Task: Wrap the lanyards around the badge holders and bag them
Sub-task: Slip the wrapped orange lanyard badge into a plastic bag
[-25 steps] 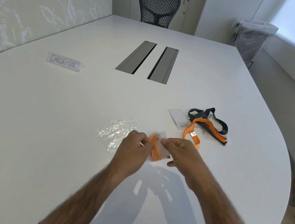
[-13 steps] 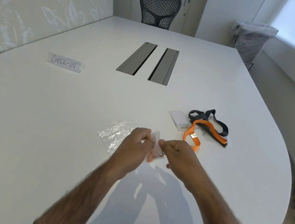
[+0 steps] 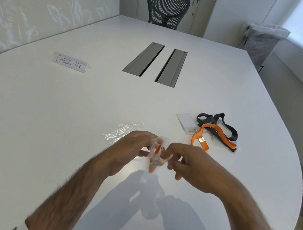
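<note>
Wrapped badge holder (image 3: pixel 157 154) held above the worktop (image 3: pixel 57 130)
Left hand (image 3: pixel 132 151) and right hand (image 3: pixel 193 167) both pinch it, each grip clamped on it; plastic bag (image 3: pixel 122 131) lies just beyond.

Two orange fabric lanyards: one bundled orange lanyard (image 3: pixel 152 170) between the fingers, one loose orange lanyard (image 3: pixel 220 131) past the fingers of the right hand (image 3: pixel 194 167). One dark grey fabric lanyard (image 3: pixel 230 129). Two clear plastic badge holders: one held badge holder (image 3: pixel 159 141), one flat badge holder (image 3: pixel 186 121). One crinkled clear plastic bag (image 3: pixel 121 132) past the fingers of the left hand (image 3: pixel 132 151). Far beyond: one white paper sign (image 3: pixel 69 62), two grey metal hatches (image 3: pixel 144 59).
</note>
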